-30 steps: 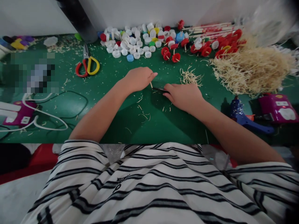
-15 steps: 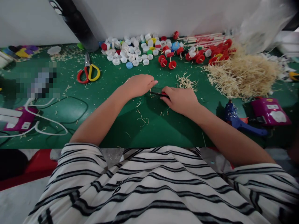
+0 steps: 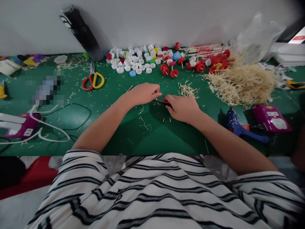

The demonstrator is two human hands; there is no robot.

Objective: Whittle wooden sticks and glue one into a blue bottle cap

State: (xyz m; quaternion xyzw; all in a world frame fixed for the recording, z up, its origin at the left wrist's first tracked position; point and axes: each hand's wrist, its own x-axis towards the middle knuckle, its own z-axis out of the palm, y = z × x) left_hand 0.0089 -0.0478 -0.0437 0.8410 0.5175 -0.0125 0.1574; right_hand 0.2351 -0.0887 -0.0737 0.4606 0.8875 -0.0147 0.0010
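My left hand [image 3: 148,93] is closed in a pinch above the green table, its fingers pointing right. A pale, thin sliver shows at its fingertips, and most of it is hidden by the hand. My right hand [image 3: 183,107] is wrapped around a slim dark tool [image 3: 162,102] with a bit of red at the grip. The tool's tip points left and meets the sliver close to my left fingertips; its exact kind is unclear. Just behind my right hand lies a small heap of pale wood-like shreds [image 3: 188,89]. Loose slivers [image 3: 145,125] are scattered below the hands.
White and coloured bottle caps [image 3: 134,59] lie along the wall, beside red cap pieces on sticks [image 3: 200,66]. A large shred pile [image 3: 243,81], blue glue gun [image 3: 238,125] and purple power box [image 3: 271,119] are right. Scissors [image 3: 93,78], black bottle [image 3: 83,35] and cables [image 3: 51,122] are left.
The whole view has shifted slightly, so the table sits a little lower in the picture. Both hands keep nearly the same place and hold, with the tool still at my left fingertips.
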